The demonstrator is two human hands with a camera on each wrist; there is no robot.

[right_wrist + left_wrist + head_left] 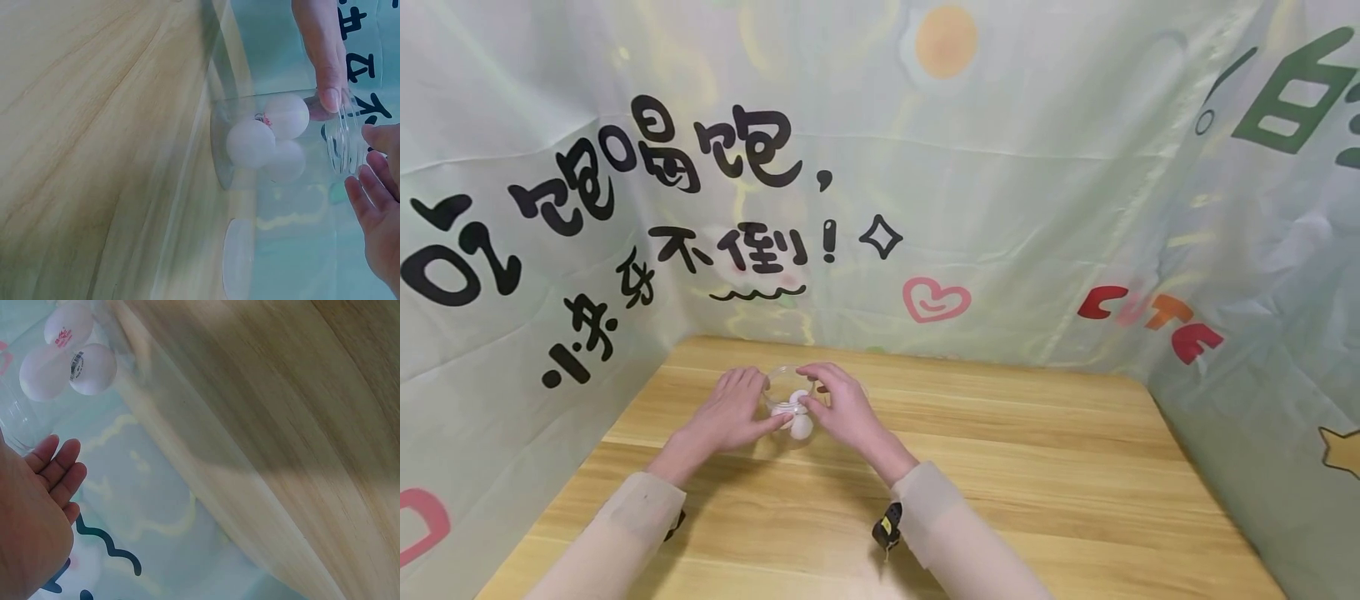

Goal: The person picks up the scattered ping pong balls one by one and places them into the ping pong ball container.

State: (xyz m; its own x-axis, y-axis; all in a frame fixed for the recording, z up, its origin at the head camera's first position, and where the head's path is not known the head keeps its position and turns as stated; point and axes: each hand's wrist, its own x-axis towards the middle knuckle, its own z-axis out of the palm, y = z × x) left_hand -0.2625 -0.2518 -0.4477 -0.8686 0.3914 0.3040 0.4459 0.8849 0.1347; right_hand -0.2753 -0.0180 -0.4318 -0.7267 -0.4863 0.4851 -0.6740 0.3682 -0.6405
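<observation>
A clear jar (319, 172) with a threaded mouth stands upright on the table between both hands. Inside it lie white balls (250, 144) with small printed marks, like table tennis balls; three show in the wrist views. My left hand (733, 408) grips the jar near its neck, the thumb on the near side and the fingers towards the far side. Around the right of the rim is my right hand (846, 408), its thumb and fingers bent about the edge. The rim partly hides behind the fingers.
A white, flat, round-edged piece (237, 259) lies beside the jar, mostly hidden by my right hand in the head view. The wooden table (1037, 467) meets printed cloth walls (1037, 208) at the back and both sides.
</observation>
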